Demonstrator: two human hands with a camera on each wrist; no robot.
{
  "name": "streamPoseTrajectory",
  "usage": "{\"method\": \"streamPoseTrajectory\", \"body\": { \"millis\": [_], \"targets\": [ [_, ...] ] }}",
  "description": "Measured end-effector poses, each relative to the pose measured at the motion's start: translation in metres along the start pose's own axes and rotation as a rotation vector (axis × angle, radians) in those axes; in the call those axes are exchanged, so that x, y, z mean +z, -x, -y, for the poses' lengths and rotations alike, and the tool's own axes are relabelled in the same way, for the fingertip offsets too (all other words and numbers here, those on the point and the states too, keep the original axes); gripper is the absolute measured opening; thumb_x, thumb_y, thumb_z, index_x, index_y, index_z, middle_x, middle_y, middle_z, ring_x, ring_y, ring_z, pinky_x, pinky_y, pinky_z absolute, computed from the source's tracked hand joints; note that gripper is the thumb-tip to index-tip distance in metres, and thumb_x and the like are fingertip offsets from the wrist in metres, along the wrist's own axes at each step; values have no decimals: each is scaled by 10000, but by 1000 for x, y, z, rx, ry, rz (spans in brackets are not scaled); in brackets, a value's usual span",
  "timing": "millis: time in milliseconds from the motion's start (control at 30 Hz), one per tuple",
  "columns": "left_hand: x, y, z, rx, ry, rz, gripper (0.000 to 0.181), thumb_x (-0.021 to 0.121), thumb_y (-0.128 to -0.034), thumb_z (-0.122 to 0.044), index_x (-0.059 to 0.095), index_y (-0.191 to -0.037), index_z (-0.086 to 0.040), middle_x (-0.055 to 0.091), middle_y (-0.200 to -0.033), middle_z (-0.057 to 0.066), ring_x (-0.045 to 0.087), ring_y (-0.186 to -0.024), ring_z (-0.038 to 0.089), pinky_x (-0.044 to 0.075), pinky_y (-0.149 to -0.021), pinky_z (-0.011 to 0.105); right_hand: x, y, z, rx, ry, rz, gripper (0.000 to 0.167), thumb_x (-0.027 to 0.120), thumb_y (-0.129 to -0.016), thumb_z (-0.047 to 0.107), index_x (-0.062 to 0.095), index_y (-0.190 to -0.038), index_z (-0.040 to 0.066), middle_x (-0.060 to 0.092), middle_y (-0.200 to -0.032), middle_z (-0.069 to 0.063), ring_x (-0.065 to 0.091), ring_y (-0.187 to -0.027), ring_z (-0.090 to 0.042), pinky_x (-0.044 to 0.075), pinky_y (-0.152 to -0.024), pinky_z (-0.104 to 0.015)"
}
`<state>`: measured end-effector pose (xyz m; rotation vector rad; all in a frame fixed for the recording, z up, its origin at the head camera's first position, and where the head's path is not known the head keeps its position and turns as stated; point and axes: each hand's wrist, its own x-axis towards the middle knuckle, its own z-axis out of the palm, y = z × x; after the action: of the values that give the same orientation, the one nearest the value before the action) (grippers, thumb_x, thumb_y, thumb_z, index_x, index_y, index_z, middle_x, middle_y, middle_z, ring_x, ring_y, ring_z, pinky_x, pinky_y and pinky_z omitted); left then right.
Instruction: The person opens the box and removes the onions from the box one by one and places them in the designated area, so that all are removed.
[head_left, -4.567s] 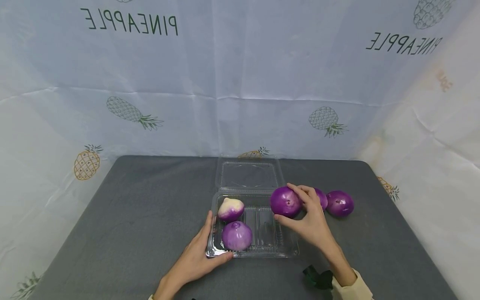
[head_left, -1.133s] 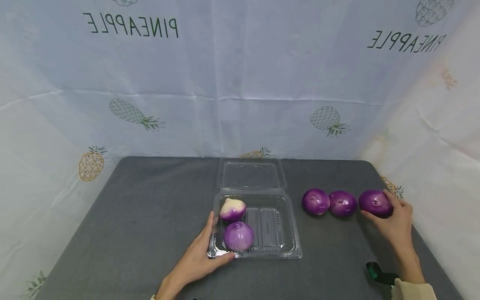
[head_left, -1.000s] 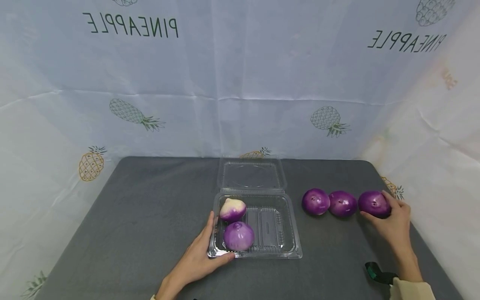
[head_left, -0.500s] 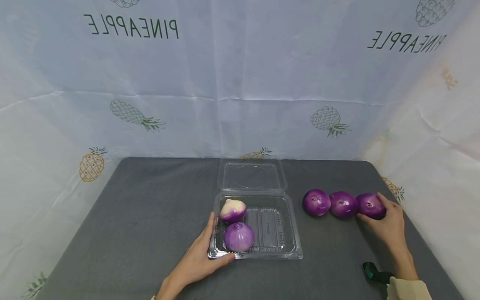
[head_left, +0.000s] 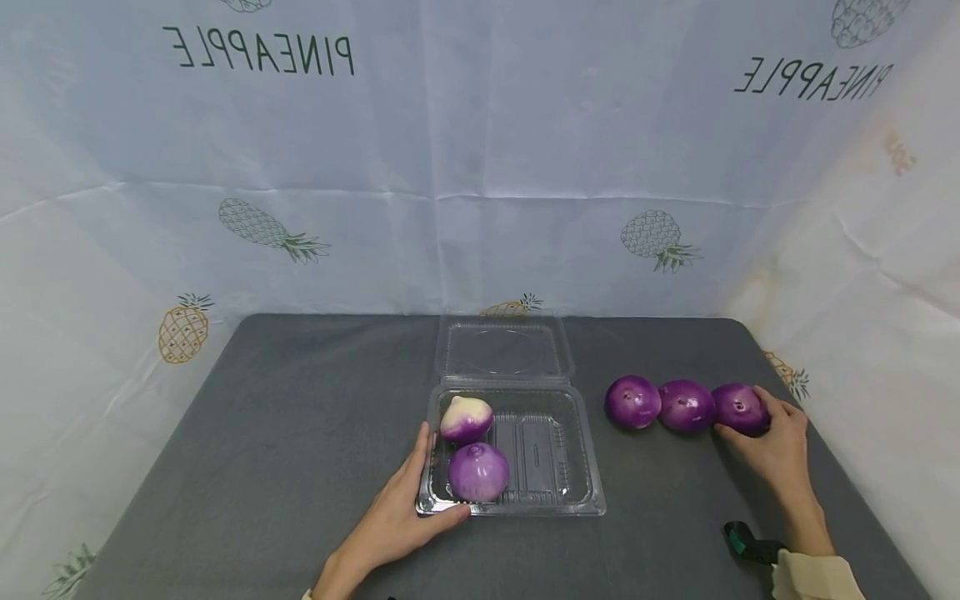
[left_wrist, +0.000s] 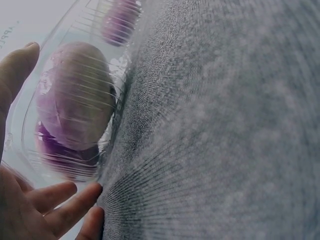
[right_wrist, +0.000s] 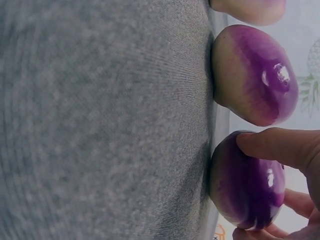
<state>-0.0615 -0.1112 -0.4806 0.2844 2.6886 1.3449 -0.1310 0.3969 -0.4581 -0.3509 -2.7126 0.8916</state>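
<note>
In the head view my left hand rests spread against the near left corner of a clear plastic clamshell box, fingers along its left side and thumb at the front rim. Two purple-and-white turnips stand in its left half: a cream-topped turnip behind and a lilac turnip in front. My right hand pinches a dark purple turnip between thumb and fingers, at the right end of a row. The right wrist view shows this turnip on the table. Left of it are a middle turnip and a left turnip.
The box's clear lid lies folded back behind it on the grey table. A white pineapple-print cloth hangs behind and at the sides. A dark strap sits by my right wrist.
My right hand has carried its turnip from above the box to the row's right end, then slid it left against the middle turnip. My left hand has stayed at the box.
</note>
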Motion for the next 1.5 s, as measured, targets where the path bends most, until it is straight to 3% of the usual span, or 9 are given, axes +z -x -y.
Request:
{"method": "streamPoseTrajectory", "body": {
  "millis": [333,733,1300,1500],
  "targets": [
    [0,-1,-1,3,0,0,1238,827,-794,-557,47,-1661,-139,277,-1691,94,296,-1550,275,293,-1232,571,1,0,3,-16,3,2,837,777,-818,86,348,-1506,-123,307,-1397,-474,381,-1231,-623,358,-970,-751],
    [0,0,0,5,2,-1,1242,832,-789,-555,51,-1661,-140,282,-1690,92,312,-1545,289,302,-1226,578,3,1,3,-5,3,2,846,788,-821,88,346,-1516,-106,317,-1421,-466,342,-1296,-611,344,-997,-765],
    [0,0,-1,-5,9,5,1244,833,-789,-554,47,-1661,-146,285,-1689,94,306,-1547,274,294,-1233,569,-2,7,-2,-39,-6,-19,832,795,-839,119,364,-1514,-107,365,-1389,-447,414,-1185,-550,392,-892,-678],
    [0,0,0,-10,4,8,1246,829,-789,-563,47,-1661,-140,292,-1687,91,322,-1543,293,295,-1230,574,-10,10,5,-2,-14,-9,823,789,-862,137,359,-1528,-86,339,-1407,-445,438,-1225,-608,406,-986,-738]
  ]
}}
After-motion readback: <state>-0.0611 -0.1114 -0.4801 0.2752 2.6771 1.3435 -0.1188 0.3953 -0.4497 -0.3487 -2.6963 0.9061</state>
